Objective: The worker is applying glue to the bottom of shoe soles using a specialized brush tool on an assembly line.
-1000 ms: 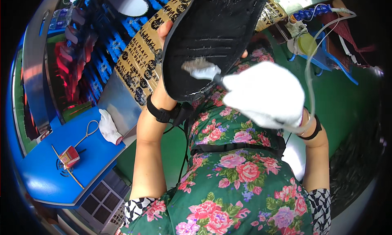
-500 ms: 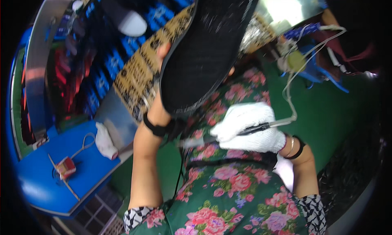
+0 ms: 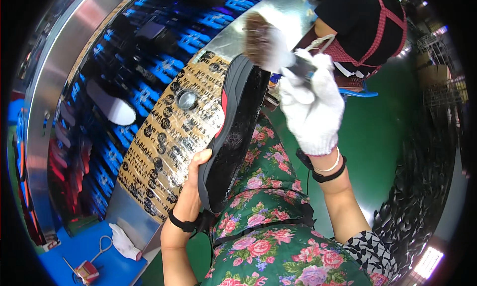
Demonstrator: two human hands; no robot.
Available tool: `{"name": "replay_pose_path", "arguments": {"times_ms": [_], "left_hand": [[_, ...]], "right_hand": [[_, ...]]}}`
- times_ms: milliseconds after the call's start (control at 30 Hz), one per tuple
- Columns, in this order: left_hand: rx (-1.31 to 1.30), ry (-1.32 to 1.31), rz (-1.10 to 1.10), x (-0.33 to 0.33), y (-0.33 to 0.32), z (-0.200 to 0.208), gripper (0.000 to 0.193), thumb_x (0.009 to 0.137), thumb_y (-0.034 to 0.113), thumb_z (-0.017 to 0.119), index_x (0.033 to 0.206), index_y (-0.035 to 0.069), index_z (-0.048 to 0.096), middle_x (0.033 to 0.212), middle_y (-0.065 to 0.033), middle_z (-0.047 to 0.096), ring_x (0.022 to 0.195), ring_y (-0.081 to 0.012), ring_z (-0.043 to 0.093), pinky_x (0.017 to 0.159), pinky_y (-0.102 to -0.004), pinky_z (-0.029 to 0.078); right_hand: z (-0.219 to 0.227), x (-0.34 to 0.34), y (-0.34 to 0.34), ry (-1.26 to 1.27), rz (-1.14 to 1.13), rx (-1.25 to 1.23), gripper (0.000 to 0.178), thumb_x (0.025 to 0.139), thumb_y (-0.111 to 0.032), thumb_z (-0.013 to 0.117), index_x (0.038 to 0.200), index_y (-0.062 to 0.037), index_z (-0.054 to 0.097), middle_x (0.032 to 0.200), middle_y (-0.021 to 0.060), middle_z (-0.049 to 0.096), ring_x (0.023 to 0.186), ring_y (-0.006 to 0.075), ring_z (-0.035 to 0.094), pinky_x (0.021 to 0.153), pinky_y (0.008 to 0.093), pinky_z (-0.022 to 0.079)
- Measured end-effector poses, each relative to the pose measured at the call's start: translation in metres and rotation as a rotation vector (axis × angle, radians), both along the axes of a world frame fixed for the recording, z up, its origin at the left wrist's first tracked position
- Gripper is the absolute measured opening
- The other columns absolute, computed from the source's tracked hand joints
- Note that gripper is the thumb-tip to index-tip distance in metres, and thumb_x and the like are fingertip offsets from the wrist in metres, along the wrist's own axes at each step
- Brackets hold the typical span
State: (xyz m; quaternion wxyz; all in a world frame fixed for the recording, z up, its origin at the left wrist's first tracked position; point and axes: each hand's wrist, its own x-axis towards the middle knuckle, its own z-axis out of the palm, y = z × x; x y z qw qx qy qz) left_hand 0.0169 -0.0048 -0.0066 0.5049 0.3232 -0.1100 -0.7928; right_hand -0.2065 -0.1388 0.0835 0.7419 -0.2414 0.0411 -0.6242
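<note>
My bare left hand (image 3: 197, 163) grips a black shoe sole (image 3: 237, 124) by its near left edge. The sole stands tilted, its dark hollow inner face turned right and its grey-and-red side wall turned left. My right hand (image 3: 315, 104), in a white knitted glove, is closed round the dark handle of a brush (image 3: 263, 42). The brush has a pale middle and brown bristles, blurred by motion. Its bristles are at the far end of the sole; whether they touch cannot be made out. A pale tube (image 3: 322, 43) shows behind the glove.
Brown printed tape covers a metal ledge (image 3: 131, 206), with a small clear round dish (image 3: 187, 99) on it. Further left, several soles, one with a white end (image 3: 119, 113), lie on a blue-lit conveyor. A white glove (image 3: 124, 242) rests on a blue surface. A co-worker (image 3: 370, 32) sits far right.
My right hand has swung up and away with the brush, from near my waist to the sole's far end. The sole has come nearer and turned, showing its side wall.
</note>
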Motion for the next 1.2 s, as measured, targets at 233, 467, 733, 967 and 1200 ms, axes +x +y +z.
{"name": "replay_pose_path", "arguments": {"times_ms": [233,467,733,967,1200], "left_hand": [[0.077,0.005,-0.029,-0.025,0.001,0.018,0.077,0.086,0.034,0.060,0.152,-0.003,0.042,0.144,-0.0207,0.057,0.128,-0.0316,0.060,0.116,-0.0415,0.044],[0.064,-0.004,-0.084,-0.028,0.005,0.007,0.083,0.086,0.044,0.056,0.153,-0.003,0.041,0.146,-0.0236,0.054,0.127,-0.0367,0.060,0.115,-0.0454,0.044],[0.041,0.020,0.001,-0.028,0.012,0.025,0.086,0.084,0.039,0.062,0.155,-0.004,0.038,0.147,-0.0221,0.054,0.129,-0.0310,0.059,0.117,-0.0411,0.042],[-0.108,-0.096,-0.055,-0.033,0.002,0.039,0.100,0.079,0.040,0.068,0.161,0.000,0.028,0.156,-0.0179,0.045,0.139,-0.0252,0.049,0.119,-0.0373,0.036],[-0.241,-0.389,-0.021,-0.032,0.001,0.036,0.102,0.076,0.042,0.069,0.161,0.002,0.031,0.160,-0.0144,0.041,0.144,-0.0229,0.043,0.121,-0.0348,0.028]], "right_hand": [[0.001,0.058,0.001,0.201,0.108,-0.229,0.017,0.086,0.008,0.074,0.102,0.0025,0.074,0.106,0.0171,0.076,0.091,0.0185,0.072,0.077,0.0288,0.059],[0.001,0.041,-0.055,0.955,-0.608,-0.679,0.013,0.095,-0.003,0.070,0.106,-0.0022,0.076,0.105,0.0048,0.075,0.082,0.0082,0.066,0.074,0.0231,0.054],[-0.009,-0.012,-0.105,0.198,-0.214,-0.186,0.020,0.095,0.002,0.065,0.114,0.0016,0.071,0.112,0.0087,0.071,0.092,0.0150,0.066,0.079,0.0251,0.055],[-0.019,-0.034,-0.075,0.021,-0.177,-0.119,0.017,0.101,-0.004,0.061,0.117,-0.0001,0.064,0.112,0.0130,0.067,0.090,0.0154,0.061,0.073,0.0248,0.050],[-0.010,-0.029,-0.047,-0.069,-0.200,-0.001,0.014,0.105,-0.012,0.059,0.111,0.0011,0.060,0.100,0.0117,0.061,0.083,0.0134,0.052,0.063,0.0224,0.046]]}}
